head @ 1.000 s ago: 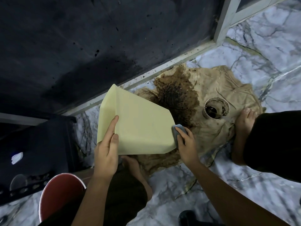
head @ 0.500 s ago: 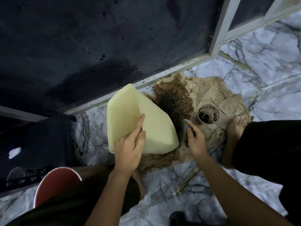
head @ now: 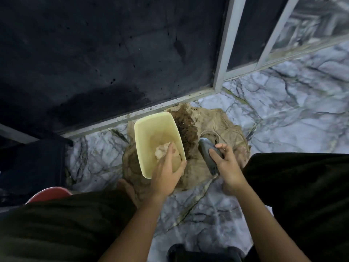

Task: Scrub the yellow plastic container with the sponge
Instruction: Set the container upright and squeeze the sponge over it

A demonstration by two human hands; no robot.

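The yellow plastic container (head: 151, 129) is held over a stained cloth on the floor, its open mouth turned up toward me. Foam or suds lie at its bottom. My left hand (head: 166, 173) grips its near rim, fingers inside and thumb on the outer wall. To the right, clear of the container, my right hand (head: 224, 163) is closed on a grey sponge (head: 206, 152).
A dirty beige cloth (head: 222, 123) with a dark brown stain covers the floor drain by the dark wall (head: 113, 53). Marble floor tiles (head: 292, 110) spread to the right. My knees in dark clothing flank the spot. A red rim (head: 49, 193) shows at lower left.
The container has been turned from bottom-up to mouth-up. My left hand shifted from its outer side to its near rim. The sponge came off the container's edge and moved to the right.
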